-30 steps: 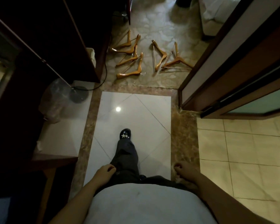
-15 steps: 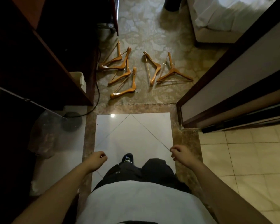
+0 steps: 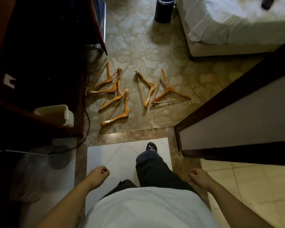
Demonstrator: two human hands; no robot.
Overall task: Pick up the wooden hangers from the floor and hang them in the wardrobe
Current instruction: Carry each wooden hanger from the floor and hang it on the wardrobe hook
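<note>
On carpet [image 3: 155,51] ahead of the person: wooden hangers [image 3: 135,89], six counted, in two groups. Left group, four pcs, partly overlapping, close to the dark cabinet [image 3: 39,63]; nearest one [image 3: 118,115] lies apart at the front w/ its metal hook toward the right. Right group, two pcs: one [image 3: 146,87] angled, one [image 3: 169,93] w/ bar facing the viewer, touching or crossing at their lower ends. All flat on floor, none held. Beyond them: dark cylinder [image 3: 164,9] upright on carpet, beside bed [image 3: 229,22] w/ white sheet at upper right. Left of hangers: cream bin [image 3: 56,115] against cabinet; black cable [image 3: 87,125] runs down to a round base [image 3: 60,157] on pale floor; clear plastic bag [image 3: 31,178] below that. Right: dark-framed door panel [image 3: 237,112] slanting across. Nearer: white tile [image 3: 112,155] w/ brown border, carpet edge just past it. Right foot in dark shoe [image 3: 151,147] forward on tile, dark trouser leg behind it. Left hand [image 3: 98,176] low, fingers curled loosely into a half fist, holding nothing. Right hand [image 3: 198,177] likewise loosely curled, empty, over the brown border. Both well short of hangers.
</note>
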